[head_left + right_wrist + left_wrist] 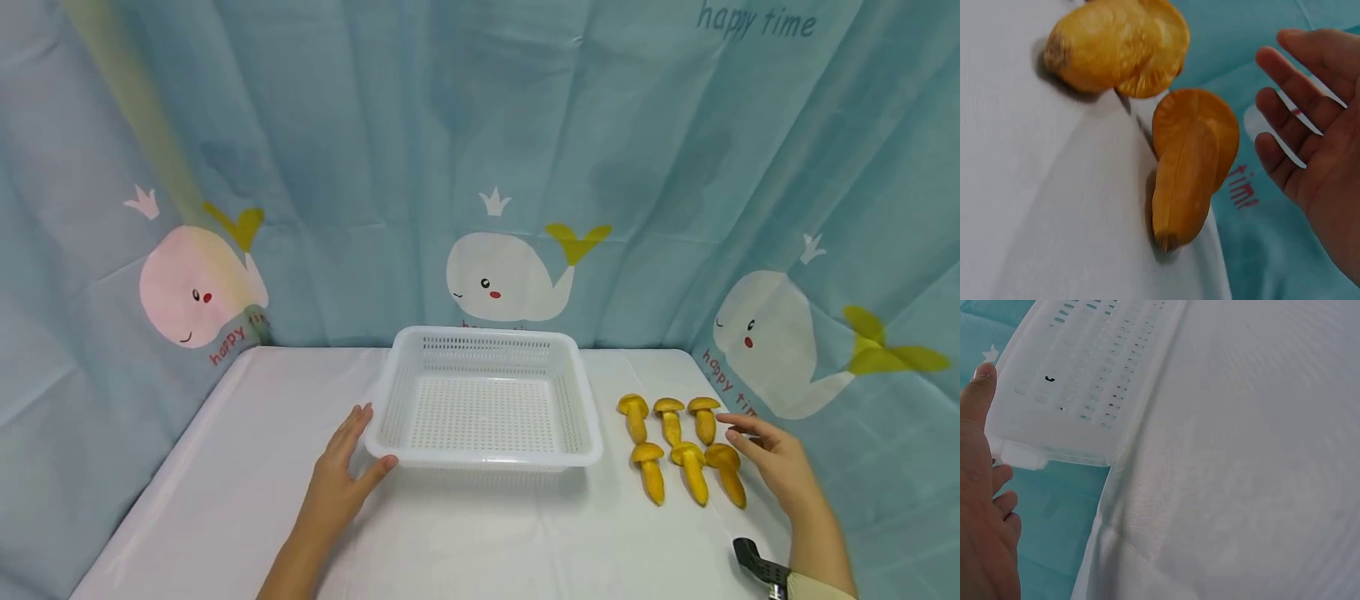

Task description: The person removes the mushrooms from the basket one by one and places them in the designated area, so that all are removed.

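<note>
A white perforated plastic basket point(480, 458) stands in the middle of the table, nothing inside it. At its near left corner my left hand point(341, 479) touches the rim, thumb and fingers spread around the corner; the left wrist view shows the thumb by the basket's side point(1072, 394). Right of the basket, several yellow mushrooms point(693, 479) lie in two rows, caps toward the back. My right hand point(776, 462) hovers beside the rightmost ones, fingers loosely bent and holding nothing. The right wrist view shows its fingers apart from the nearest mushroom point(1185, 181).
A white cloth point(247, 483) covers the table. Behind and at both sides hangs a blue-green curtain point(360, 167) with printed whales. A black camera mount point(761, 565) is strapped at my right wrist.
</note>
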Available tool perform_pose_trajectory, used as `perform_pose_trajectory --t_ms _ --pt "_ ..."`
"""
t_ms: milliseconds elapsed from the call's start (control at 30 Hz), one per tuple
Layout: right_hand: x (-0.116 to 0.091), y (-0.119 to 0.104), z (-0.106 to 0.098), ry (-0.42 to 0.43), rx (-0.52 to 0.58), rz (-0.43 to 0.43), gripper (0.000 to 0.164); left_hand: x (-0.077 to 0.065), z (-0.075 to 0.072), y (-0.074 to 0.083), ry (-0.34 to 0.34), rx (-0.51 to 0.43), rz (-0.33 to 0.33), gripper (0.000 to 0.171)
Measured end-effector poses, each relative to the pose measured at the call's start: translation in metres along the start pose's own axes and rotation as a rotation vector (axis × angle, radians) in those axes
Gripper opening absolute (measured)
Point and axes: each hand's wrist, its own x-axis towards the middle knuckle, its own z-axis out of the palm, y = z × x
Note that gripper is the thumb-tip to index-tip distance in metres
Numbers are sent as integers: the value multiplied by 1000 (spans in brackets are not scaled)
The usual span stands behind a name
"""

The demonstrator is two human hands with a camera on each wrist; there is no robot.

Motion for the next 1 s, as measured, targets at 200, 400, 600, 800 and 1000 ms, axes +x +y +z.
perform_pose_trajectory --t_ms 200,400,600,800,1000 --pt "-1 -14 3 38 -29 -7 42 3 -4 2 -6 13 -7 87" --pt "-2 -26 7 65 -10 -43 39 3 -6 -1 0 20 -9 84" --pt "-1 -42 14 96 -8 -97 39 2 -7 -4 21 6 23 82" --pt "-3 -57 22 118 -18 -151 36 2 -9 -4 29 6 34 80" --pt "-1 -67 30 162 -24 -218 29 3 -10 -3 42 25 46 79"
